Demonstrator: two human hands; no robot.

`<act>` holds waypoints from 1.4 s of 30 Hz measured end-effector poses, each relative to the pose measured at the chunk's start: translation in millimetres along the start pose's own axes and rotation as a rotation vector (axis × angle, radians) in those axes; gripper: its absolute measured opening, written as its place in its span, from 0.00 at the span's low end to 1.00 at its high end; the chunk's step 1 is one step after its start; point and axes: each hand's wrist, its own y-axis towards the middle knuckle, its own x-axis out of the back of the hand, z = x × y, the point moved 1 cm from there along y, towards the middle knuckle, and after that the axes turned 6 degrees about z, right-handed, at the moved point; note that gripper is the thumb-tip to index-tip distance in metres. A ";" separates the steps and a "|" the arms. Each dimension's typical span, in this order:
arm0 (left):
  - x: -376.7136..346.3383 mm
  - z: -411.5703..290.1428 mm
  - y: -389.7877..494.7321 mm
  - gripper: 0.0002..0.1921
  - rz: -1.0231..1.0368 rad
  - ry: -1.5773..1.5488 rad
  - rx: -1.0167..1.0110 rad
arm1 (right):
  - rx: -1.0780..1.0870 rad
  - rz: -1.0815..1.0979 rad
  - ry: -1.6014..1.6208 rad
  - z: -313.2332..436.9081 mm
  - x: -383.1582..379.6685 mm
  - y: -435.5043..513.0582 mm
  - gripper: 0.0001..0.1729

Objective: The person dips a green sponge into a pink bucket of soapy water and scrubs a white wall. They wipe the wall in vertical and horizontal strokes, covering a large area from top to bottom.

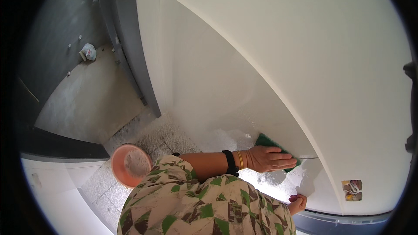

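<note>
My left hand (272, 160), with a black wristband and yellow bangles at its wrist, lies flat on a green scouring pad (267, 140). The pad is pressed against a wet, glossy grey wall panel (209, 81). A pale seam line runs from the pad's right side. My right hand (297, 202) is at the lower right, beside my patterned shirt (209, 202), near the same wet surface. Its fingers are curled, with nothing visible in them. Much of the right arm is hidden behind the shirt.
A pink plastic basin (131, 165) with cloudy, foamy liquid stands on the textured floor tiles (163, 143) at the left. Beyond the dark door frame (130, 39) lies a crumpled plastic bag (88, 52). A recessed wall box with wires (352, 190) is at the right in the white wall (310, 39).
</note>
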 end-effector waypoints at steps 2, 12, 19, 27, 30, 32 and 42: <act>2.3 5.2 -12.0 0.19 -0.046 -0.004 -0.013 | 0.001 0.023 -0.005 2.0 1.2 1.0 0.10; 56.7 202.1 -77.9 0.28 -0.370 0.060 1.108 | 0.003 0.131 -0.006 12.2 10.8 5.3 0.10; 23.0 113.0 -105.4 0.33 -0.161 0.087 0.770 | -0.040 0.014 0.023 -28.8 18.1 16.8 0.10; 105.7 321.8 -132.2 0.31 -0.202 0.113 0.919 | -0.036 -0.073 -0.107 -11.6 5.5 10.7 0.11; 131.9 378.0 -144.5 0.29 -0.270 0.154 0.922 | -0.054 -0.029 -0.105 2.6 -0.2 7.9 0.12; 131.5 390.5 -154.2 0.29 -0.305 0.150 0.961 | -0.079 -0.028 -0.105 8.7 -3.1 5.9 0.11; 60.0 154.7 -133.7 0.28 0.110 -0.131 0.622 | -0.210 -0.135 -0.025 31.8 -20.6 1.6 0.10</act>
